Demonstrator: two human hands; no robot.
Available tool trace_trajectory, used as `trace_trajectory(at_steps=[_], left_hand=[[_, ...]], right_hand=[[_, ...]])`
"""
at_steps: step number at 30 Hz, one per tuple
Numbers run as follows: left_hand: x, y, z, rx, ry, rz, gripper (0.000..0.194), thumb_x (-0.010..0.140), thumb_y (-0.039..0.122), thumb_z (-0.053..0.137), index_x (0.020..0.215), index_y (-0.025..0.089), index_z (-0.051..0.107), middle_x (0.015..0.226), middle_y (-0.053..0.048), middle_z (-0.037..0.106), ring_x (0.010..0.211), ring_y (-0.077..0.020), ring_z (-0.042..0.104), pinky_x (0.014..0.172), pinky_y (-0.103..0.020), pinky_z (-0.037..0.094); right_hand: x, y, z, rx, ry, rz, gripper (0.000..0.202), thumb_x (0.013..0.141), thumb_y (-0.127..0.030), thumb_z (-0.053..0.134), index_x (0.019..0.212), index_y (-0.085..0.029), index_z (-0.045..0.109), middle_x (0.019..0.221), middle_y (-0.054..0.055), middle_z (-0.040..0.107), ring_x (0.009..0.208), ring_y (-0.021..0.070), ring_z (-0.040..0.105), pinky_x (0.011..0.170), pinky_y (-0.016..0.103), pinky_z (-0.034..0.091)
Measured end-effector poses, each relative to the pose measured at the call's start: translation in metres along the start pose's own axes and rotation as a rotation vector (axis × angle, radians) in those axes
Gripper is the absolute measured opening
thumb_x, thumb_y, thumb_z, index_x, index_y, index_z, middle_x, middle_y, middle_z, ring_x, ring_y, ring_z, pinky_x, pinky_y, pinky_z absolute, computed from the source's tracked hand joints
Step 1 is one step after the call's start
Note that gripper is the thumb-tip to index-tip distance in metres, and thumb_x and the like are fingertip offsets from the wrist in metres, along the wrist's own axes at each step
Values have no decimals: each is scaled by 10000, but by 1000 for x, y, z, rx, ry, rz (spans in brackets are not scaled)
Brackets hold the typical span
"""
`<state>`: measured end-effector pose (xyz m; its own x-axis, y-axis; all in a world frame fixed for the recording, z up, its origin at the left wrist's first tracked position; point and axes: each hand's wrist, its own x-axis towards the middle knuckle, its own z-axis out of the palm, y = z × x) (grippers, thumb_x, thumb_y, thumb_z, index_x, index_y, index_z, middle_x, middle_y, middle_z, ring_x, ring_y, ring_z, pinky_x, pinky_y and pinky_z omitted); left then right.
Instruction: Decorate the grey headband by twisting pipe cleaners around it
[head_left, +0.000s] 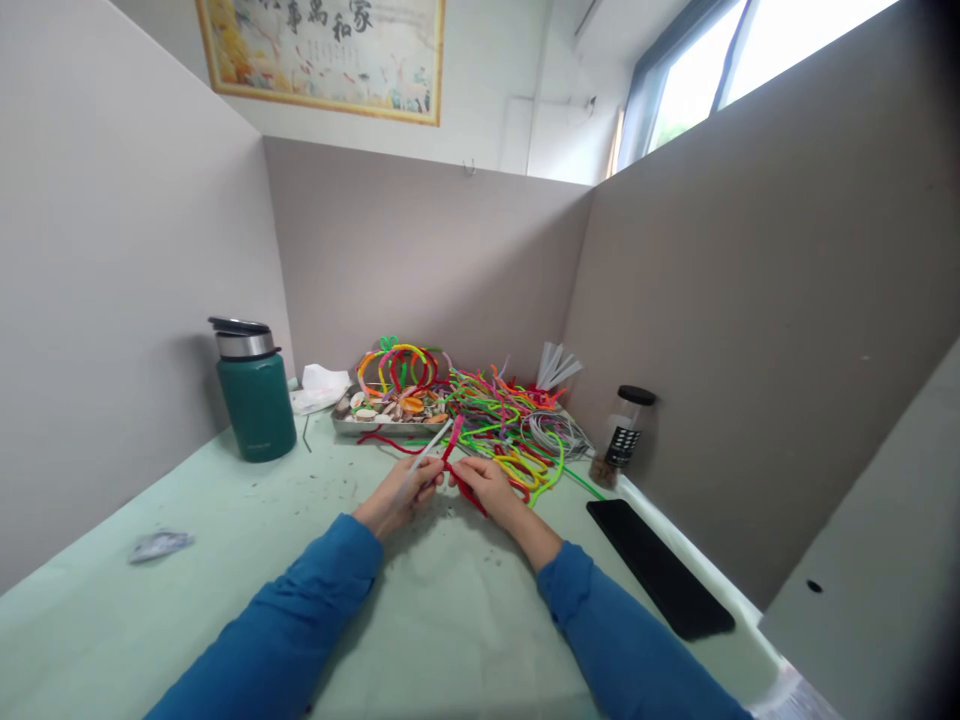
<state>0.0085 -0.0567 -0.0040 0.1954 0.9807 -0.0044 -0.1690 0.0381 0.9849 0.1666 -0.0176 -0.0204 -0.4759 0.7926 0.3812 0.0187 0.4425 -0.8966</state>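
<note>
Both hands meet over the middle of the table, closed on a red pipe cleaner (452, 442). My left hand (405, 488) pinches it from the left side. A thin whitish stick (430, 447) also rises slantwise out of that hand, past its fingers. From the right, my right hand (484, 482) grips the same fuzzy red piece, and a red length hangs below its fingers. The upper end of the piece looks pinkish. Just beyond my hands lies a heap of coloured pipe cleaners (502, 405). My fingers partly hide where the pieces join.
A metal tray (390, 430) holds wooden slices, with bent pipe-cleaner loops (397, 370) behind. To the left stands a green bottle (257, 400); a crumpled wrapper (161, 546) lies nearer. At right are a black-lidded jar (622, 437), a black slab (660, 568) and partition walls (750, 300).
</note>
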Motion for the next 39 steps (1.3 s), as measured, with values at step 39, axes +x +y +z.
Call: trace_trajectory(at_steps=[39], left_hand=[[-3,-1,2,62,-65,37,273,712,401,619,670,137,565,534,9,532,325,-29,312,303,-189,177]], right_hand=[[6,14,3,54,66,-117,216,740,-352,624,838,-175,549,661,-34,503,540,89,412,501,207,336]])
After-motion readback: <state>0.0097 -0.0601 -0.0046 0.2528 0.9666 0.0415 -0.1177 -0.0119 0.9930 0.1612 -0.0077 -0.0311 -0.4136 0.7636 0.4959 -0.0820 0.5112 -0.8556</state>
